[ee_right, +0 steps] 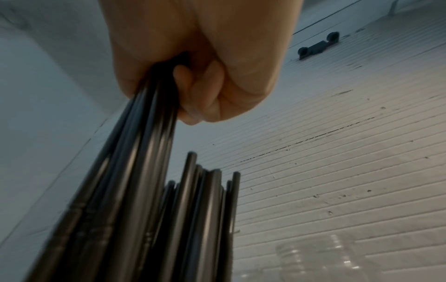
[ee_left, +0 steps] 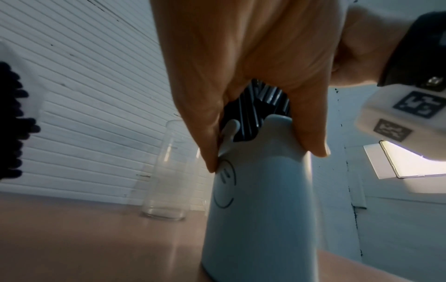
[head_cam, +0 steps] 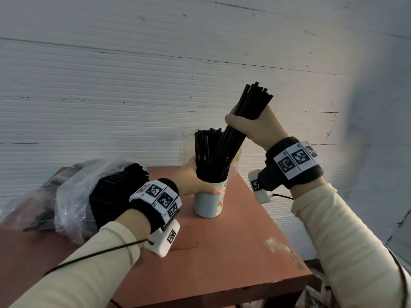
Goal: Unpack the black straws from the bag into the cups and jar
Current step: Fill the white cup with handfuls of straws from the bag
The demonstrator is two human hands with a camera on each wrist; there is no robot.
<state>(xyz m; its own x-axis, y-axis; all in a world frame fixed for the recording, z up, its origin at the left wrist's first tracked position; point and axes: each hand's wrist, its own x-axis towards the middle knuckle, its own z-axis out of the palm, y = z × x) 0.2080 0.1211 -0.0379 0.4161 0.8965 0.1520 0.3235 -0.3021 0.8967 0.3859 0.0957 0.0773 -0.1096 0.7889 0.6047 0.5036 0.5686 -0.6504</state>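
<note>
A pale blue paper cup (head_cam: 210, 202) with a smiley face (ee_left: 253, 200) stands on the reddish table (head_cam: 222, 252), packed with black straws (head_cam: 205, 150). My left hand (head_cam: 195, 181) grips the cup at its rim (ee_left: 241, 76). My right hand (head_cam: 255, 127) holds a bundle of black straws (head_cam: 251, 103) tilted, its lower ends inside the cup (ee_right: 135, 171). A clear plastic bag (head_cam: 73, 196) holding many more black straws (head_cam: 115, 192) lies on the table to the left. A clear glass jar (ee_left: 169, 181) stands empty behind the cup (head_cam: 188, 143).
A ribbed white wall (head_cam: 133, 85) stands close behind the table. The table's right edge (head_cam: 278, 230) drops off beside the cup. A second cup with a printed side (head_cam: 238, 156) shows partly behind the straws.
</note>
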